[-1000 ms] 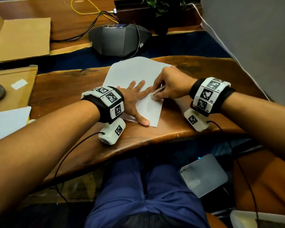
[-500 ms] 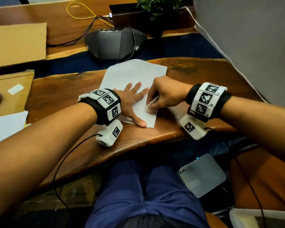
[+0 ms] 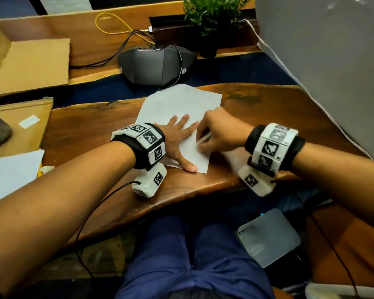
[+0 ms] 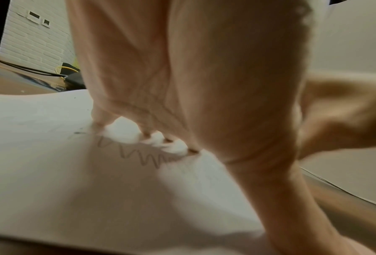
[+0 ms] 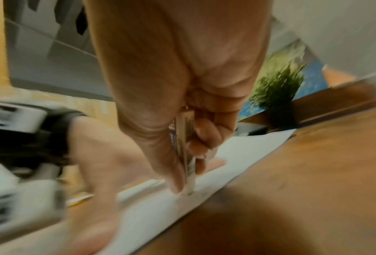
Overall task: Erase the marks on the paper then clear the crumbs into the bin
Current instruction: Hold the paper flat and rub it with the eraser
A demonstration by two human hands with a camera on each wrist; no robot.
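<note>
Since the earlier frames the right hand (image 3: pixel 219 131) has been sliding nearer along the paper (image 3: pixel 181 102), its fingers pinching the eraser (image 5: pixel 188 165) down onto the sheet. The left hand (image 3: pixel 178 140) is lying flat with fingers spread, pinning the paper to the wooden table (image 3: pixel 279 117) beside zigzag pencil marks (image 4: pixel 143 155).
</note>
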